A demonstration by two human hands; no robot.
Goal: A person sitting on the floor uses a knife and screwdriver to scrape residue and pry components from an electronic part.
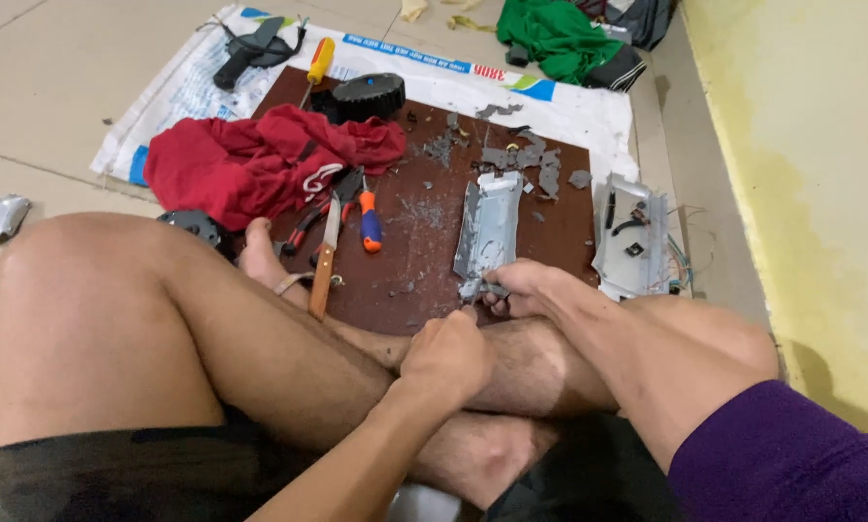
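Note:
I sit cross-legged on the floor over a dark brown board (pixel 424 261). A long grey metal plate (pixel 489 232) lies on the board, pointing toward me. My right hand (pixel 526 287) pinches the plate's near end. My left hand (pixel 450 356) is a closed fist just in front of that end, seemingly gripping a small tool whose tip I can barely see. Grey scraps (pixel 521 155) are scattered at the board's far side.
A red cloth (pixel 250 159), a wooden-handled knife (pixel 325 256), red pliers (pixel 308 224) and an orange-blue screwdriver (pixel 368 222) lie left of the plate. A black wheel (pixel 366 95) and a yellow screwdriver (pixel 318 63) sit farther back. Another grey housing (pixel 630 237) rests near the yellow wall (pixel 801 174).

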